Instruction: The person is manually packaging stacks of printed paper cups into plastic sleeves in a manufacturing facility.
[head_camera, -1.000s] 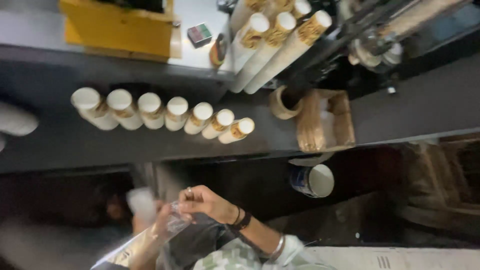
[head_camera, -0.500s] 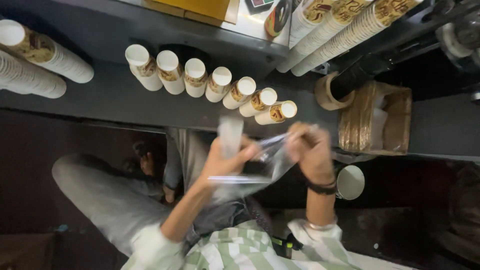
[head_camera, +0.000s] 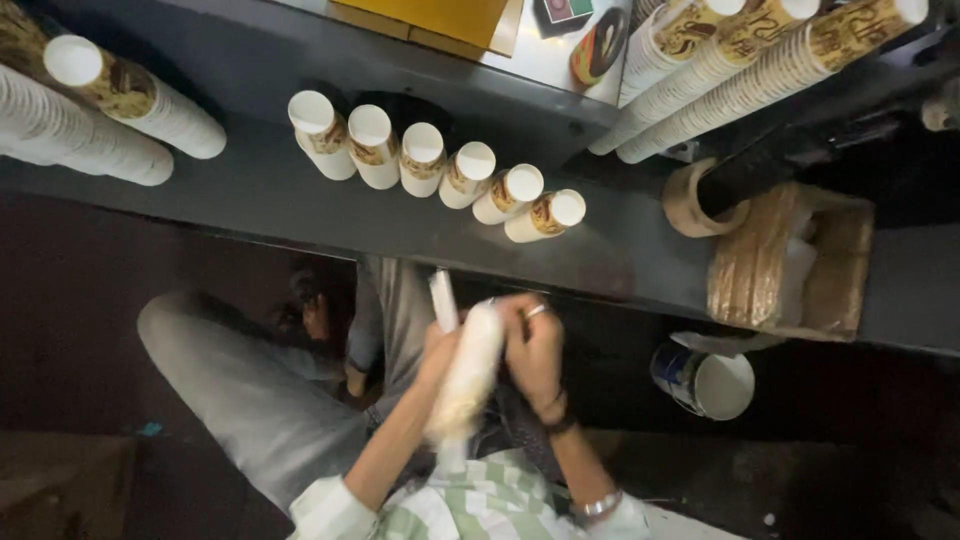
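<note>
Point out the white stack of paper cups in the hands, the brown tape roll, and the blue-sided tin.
white stack of paper cups (head_camera: 468, 375), head view, mid-length.
brown tape roll (head_camera: 684, 208), head view, left rim.
blue-sided tin (head_camera: 672, 368), head view, side wall.

- My left hand (head_camera: 437, 345) sits mostly hidden behind the blurred white roll (head_camera: 468, 372) I hold.
- The long cup stacks (head_camera: 760, 60) are cut off at the top edge.

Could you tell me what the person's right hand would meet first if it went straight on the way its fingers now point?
Probably the clear plastic sleeve of cups that the right hand already touches, then the left hand; depth is unclear.
</note>
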